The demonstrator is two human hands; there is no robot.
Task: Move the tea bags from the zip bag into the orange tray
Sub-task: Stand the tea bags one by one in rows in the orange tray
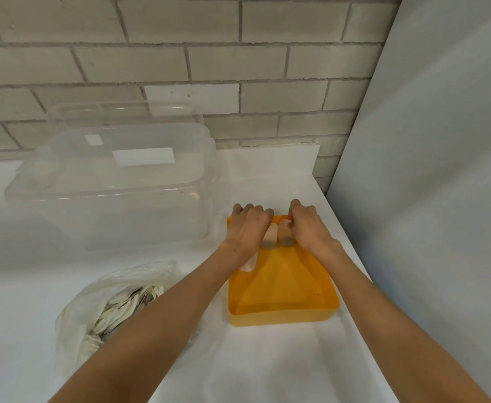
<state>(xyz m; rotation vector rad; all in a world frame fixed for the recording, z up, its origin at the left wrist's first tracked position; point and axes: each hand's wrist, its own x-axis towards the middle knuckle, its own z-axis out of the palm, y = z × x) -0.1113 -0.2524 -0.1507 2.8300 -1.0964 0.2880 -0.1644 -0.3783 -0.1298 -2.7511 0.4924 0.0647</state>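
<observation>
Head view: working over the far end of a shallow rectangular orange plastic tray (282, 315), set on a white table (267, 367) in front of a pale brick wall (238, 53). Holding one small pale paper tea bag (268, 239) in the left hand (248, 228) and a second tea bag (285, 239) of the same kind in the right hand (308, 229). Held upright, dark leaf at the bottom, side by side and almost touching. Fingers of both hands curled downward and closed on the upper part of the bags. Cannot tell which fingertips do the pinching, hidden behind the knuckles. Cannot tell either whether standing on the tray floor or hanging just above it.

Also in the tray, a third tea bag (248, 264), flat by the left wall and partly covered by the left wrist. To the left, near the left forearm, a crumpled clear plastic zip bag (73, 315), open and full of many more tea bags (122, 308). Behind it, a large clear plastic storage box (116, 181) with its lid on.

Probably early in the task, at the moment of setting down.

Possible trouble from here:
- Toppling of the two upright bags, through releasing one side before the other.
- Tearing of the thin paper and spilling of leaf, through squeezing too hard.
- Dragging the third tea bag over the low wall, through pulling the left wrist back flat.
- Knocking the zip bag with the left forearm on the way back.
- Shifting the light tray toward the near right table edge, through leaning on it.
</observation>
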